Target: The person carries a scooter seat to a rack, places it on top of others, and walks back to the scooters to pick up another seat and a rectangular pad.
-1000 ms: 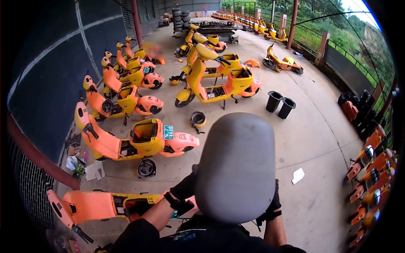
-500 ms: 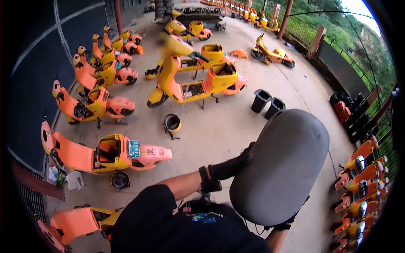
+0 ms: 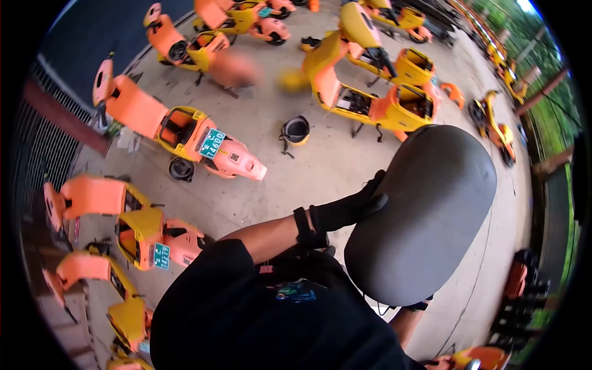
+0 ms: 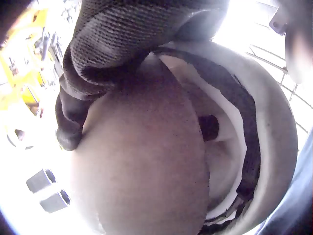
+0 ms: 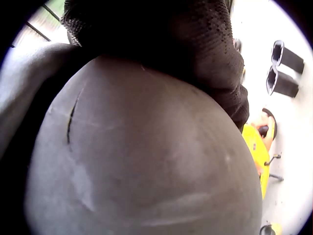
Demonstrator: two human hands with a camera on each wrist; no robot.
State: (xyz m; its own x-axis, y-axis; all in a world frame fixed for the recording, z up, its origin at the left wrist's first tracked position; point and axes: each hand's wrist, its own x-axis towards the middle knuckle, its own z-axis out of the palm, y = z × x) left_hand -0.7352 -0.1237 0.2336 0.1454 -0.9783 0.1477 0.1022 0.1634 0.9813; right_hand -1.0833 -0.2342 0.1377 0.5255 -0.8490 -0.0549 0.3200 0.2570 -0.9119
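A grey scooter seat [image 3: 425,213] with rounded ends is held up in front of the chest, tilted to the right. On its left side, my black-gloved left hand [image 3: 351,208] grips the edge. The left wrist view shows the bent fingers [image 4: 71,115] over the grey surface, beside the seat's pale hollow underside with a dark strip along its rim. My right hand [image 3: 420,304] holds the lower right side, mostly hidden behind the seat. From the right wrist, its dark glove [image 5: 205,54] wraps over the edge, and a short slit marks the seat cover.
Orange and yellow scooters stand around, including a plated scooter [image 3: 206,145] on the left and a larger yellow scooter [image 3: 370,105] ahead. A yellow helmet [image 3: 296,131] lies on the concrete floor [image 3: 296,185]. Two black bins [image 5: 287,61] show in the wrist views. A fence runs along the right.
The head view has turned left, bringing more scooters into sight at lower left. The seat has moved from the middle to the right and tilted; both hands stay on it.
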